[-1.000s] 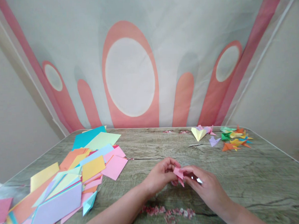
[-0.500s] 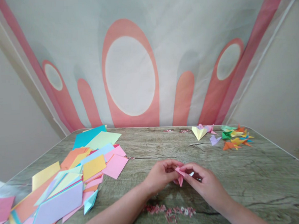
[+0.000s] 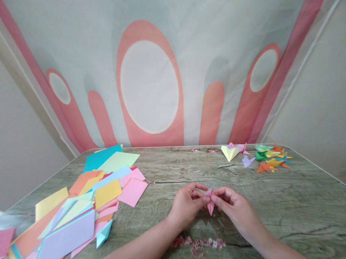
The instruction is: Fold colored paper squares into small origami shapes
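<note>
Pink folded paper (image 3: 211, 208) is pinched by the fingers of the left hand (image 3: 185, 203) and the right hand (image 3: 237, 208), equally near on either side, its long axis pointed near-to-far; beyond, at right, origami figures (image 3: 265, 167) are laid.

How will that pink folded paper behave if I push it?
The pink folded paper, small and pinched between the left hand and right hand, is probably light. Its creases likely add stiffness; its narrow pointed end might bend easily.
</note>
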{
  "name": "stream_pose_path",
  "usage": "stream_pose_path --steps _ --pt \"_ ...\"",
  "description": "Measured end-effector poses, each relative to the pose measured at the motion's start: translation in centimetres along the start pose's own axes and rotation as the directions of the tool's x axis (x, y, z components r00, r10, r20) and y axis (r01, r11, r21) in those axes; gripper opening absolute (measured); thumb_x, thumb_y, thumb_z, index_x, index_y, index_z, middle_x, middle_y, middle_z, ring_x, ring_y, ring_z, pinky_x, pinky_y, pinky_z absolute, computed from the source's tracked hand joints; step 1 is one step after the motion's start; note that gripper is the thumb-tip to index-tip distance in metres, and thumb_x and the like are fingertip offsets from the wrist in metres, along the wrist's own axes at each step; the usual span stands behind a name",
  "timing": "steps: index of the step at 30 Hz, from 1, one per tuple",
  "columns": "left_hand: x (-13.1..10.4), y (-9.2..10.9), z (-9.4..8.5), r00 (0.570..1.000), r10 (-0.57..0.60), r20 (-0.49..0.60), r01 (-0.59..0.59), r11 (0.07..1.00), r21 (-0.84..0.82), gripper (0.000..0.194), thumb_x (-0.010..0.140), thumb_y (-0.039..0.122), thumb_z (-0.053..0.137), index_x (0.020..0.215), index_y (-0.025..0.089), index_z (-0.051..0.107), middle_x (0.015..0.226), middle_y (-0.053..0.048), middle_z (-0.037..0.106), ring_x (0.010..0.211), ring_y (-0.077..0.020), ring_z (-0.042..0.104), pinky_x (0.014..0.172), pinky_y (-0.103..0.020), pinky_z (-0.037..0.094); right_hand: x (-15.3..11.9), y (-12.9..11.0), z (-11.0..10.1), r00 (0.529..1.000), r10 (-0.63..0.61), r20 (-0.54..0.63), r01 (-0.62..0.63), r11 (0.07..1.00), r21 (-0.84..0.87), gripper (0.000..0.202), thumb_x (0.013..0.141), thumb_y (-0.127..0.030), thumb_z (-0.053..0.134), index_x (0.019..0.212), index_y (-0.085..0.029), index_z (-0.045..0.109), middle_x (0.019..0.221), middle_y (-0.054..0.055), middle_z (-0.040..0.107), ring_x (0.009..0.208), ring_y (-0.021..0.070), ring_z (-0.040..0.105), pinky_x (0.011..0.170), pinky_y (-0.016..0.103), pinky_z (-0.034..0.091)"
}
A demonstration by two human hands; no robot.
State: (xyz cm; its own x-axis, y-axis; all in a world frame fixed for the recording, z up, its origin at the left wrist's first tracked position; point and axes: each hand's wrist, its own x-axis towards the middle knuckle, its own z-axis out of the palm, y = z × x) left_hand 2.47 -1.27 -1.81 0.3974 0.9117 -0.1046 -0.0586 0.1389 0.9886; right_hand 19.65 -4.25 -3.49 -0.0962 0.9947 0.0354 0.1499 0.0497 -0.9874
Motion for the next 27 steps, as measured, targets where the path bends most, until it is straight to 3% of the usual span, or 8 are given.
stream_pose_path --steps 4,8,12,16,27 --pt "0.0 0.0 0.1 0.998 -0.058 0.012 0.058 0.998 0.012 0.039 0.065 0.042 0.078 0.08 0.01 0.062 0.066 -0.005 0.068 0.054 -0.0126 0.059 0.057 -0.025 0.047 0.2 0.4 0.1 1.0 -0.004 -0.025 0.006 0.997 0.08 0.036 0.081 -0.05 0.064 0.096 -0.018 0.061 0.083 0.003 0.069 0.077 0.0181 0.065 0.07 0.028 0.05" --pt "0.0 -0.1 0.1 1.0 -0.01 -0.013 0.01 1.0 0.023 0.036 0.064 0.042 0.079 0.072 0.011 0.062 0.064 -0.004 0.067 0.055 -0.0117 0.058 0.057 -0.023 0.046 0.2 0.0 0.0 1.0 0.022 0.005 -0.022 1.0 0.002 0.039 0.082 -0.054 0.06 0.096 -0.018 0.064 0.084 0.003 0.071 0.075 0.0177 0.065 0.065 0.025 0.047" --pt "0.1 -0.2 0.0 0.999 0.002 -0.038 0.002 0.994 0.107 0.034 0.065 0.041 0.078 0.071 0.011 0.063 0.065 -0.003 0.065 0.056 -0.0112 0.056 0.056 -0.022 0.043 0.0 -0.5 -0.2 0.999 0.038 0.026 -0.034 0.992 -0.118 0.039 0.084 -0.056 0.056 0.081 -0.018 0.067 0.073 0.001 0.07 0.067 0.0164 0.061 0.06 0.024 0.044" --pt "0.1 -0.1 -0.1 0.998 -0.027 -0.058 0.036 0.986 0.163 0.033 0.064 0.042 0.077 0.069 0.012 0.064 0.064 -0.003 0.065 0.055 -0.0117 0.055 0.054 -0.022 0.042 -0.1 -0.8 -0.1 0.999 0.033 -0.008 -0.034 0.984 -0.173 0.037 0.085 -0.054 0.055 0.079 -0.019 0.066 0.072 0.0 0.069 0.066 0.0156 0.059 0.059 0.024 0.042" --pt "-0.1 1.0 0.1 0.993 -0.083 -0.082 0.09 0.992 0.087 0.03 0.06 0.039 0.079 0.064 0.011 0.067 0.058 -0.002 0.064 0.051 -0.0096 0.051 0.054 -0.021 0.039 0.1 -0.7 -0.4 0.999 0.041 0.019 -0.038 0.993 -0.116 0.039 0.083 -0.055 0.058 0.083 -0.018 0.07 0.073 0.001 0.07 0.062 0.014 0.056 0.055 0.022 0.04"
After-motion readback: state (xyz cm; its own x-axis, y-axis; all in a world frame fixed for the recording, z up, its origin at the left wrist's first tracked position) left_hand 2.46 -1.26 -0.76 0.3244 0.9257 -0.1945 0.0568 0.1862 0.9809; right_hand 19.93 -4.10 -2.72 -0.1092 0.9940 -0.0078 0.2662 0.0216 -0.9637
